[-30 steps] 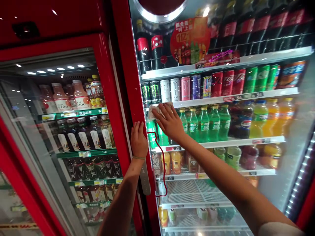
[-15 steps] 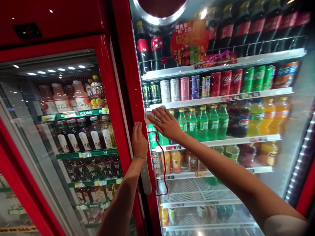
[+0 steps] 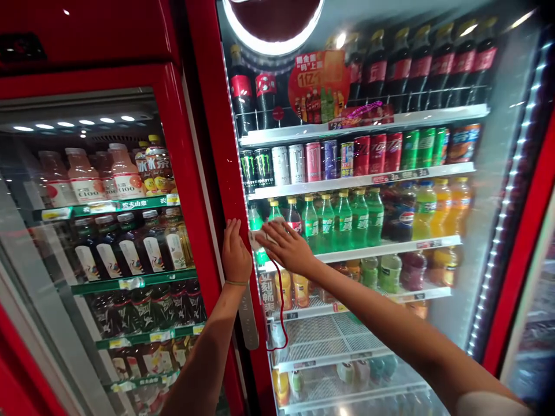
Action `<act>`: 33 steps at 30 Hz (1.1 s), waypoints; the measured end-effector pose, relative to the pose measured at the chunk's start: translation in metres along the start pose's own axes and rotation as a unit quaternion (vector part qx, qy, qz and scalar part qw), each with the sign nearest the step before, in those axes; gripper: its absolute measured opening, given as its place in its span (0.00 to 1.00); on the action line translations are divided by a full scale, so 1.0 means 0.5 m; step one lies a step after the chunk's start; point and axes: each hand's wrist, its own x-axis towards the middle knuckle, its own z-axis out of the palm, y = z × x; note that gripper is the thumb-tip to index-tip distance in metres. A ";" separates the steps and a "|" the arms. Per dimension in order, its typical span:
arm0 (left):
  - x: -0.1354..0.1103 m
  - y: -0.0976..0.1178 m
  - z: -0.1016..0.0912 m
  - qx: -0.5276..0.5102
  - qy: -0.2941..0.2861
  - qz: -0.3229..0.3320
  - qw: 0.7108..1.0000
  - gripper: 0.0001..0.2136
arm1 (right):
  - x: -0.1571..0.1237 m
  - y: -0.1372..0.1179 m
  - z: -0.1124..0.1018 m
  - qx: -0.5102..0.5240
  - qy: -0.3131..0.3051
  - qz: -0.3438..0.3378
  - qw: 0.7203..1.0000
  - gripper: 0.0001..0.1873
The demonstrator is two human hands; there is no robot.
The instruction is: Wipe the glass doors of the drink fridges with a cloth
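My right hand [image 3: 289,247] reaches across to the left edge of the glass door. Under its nearly flat fingers lies a pale, crumpled cloth [image 3: 255,238], pressed against the glass in front of the green bottles [image 3: 344,218]. Just to its left, my left hand [image 3: 236,259] rests against the red door frame [image 3: 218,124], fingers stretched upward and holding nothing. The grey door handle [image 3: 248,326] runs down below that hand, its upper end hidden by the hand and wrist. A red wavy line [image 3: 281,294] shows on the glass below my right hand.
Behind the glass, shelves hold cola bottles [image 3: 399,63], cans [image 3: 314,162] and orange drinks [image 3: 459,202]. A round red sticker [image 3: 318,72] is on the upper part. Another red-framed fridge [image 3: 171,133] with dark bottles [image 3: 130,248] stands at left.
My right hand and the cloth have slid down the glass, from the can shelf's edge to the green bottles. My left hand stays on the frame. The whole view has shifted slightly.
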 end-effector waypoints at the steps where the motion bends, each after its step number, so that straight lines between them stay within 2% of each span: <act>1: 0.000 0.000 0.000 -0.002 -0.001 -0.002 1.000 0.22 | 0.043 0.016 -0.006 -0.014 0.001 0.020 1.000 0.31; 4: -0.001 0.001 -0.002 -0.001 0.000 0.000 1.000 0.23 | 0.127 0.045 -0.017 -0.036 -0.006 0.046 0.998 0.31; 6: -0.002 0.003 -0.004 0.010 -0.004 0.010 1.000 0.23 | 0.130 0.054 -0.023 -0.043 -0.011 0.035 0.998 0.31; 9: -0.002 0.006 -0.008 0.049 -0.023 0.050 0.997 0.23 | 0.078 0.080 -0.037 -0.061 -0.018 0.037 0.997 0.31; 11: 0.000 0.011 -0.007 0.075 -0.048 0.100 0.991 0.24 | 0.031 0.113 -0.052 -0.079 -0.016 0.067 0.995 0.32; 15: 0.013 0.049 0.023 0.095 -0.102 0.182 0.973 0.26 | -0.057 0.198 -0.095 -0.114 -0.007 0.128 0.985 0.33; 19: 0.020 0.132 0.098 0.076 -0.124 0.200 0.969 0.27 | -0.151 0.291 -0.140 -0.134 0.002 0.173 0.976 0.33; 24: -0.007 0.267 0.236 0.061 -0.119 0.208 0.969 0.27 | -0.287 0.420 -0.201 -0.144 0.005 0.225 0.964 0.32; 29: -0.044 0.412 0.377 0.073 -0.135 0.205 0.967 0.26 | -0.408 0.555 -0.263 -0.130 0.009 0.211 0.969 0.33; 33: -0.065 0.511 0.462 0.079 -0.145 0.204 0.965 0.26 | -0.500 0.652 -0.300 -0.124 0.020 0.221 0.967 0.33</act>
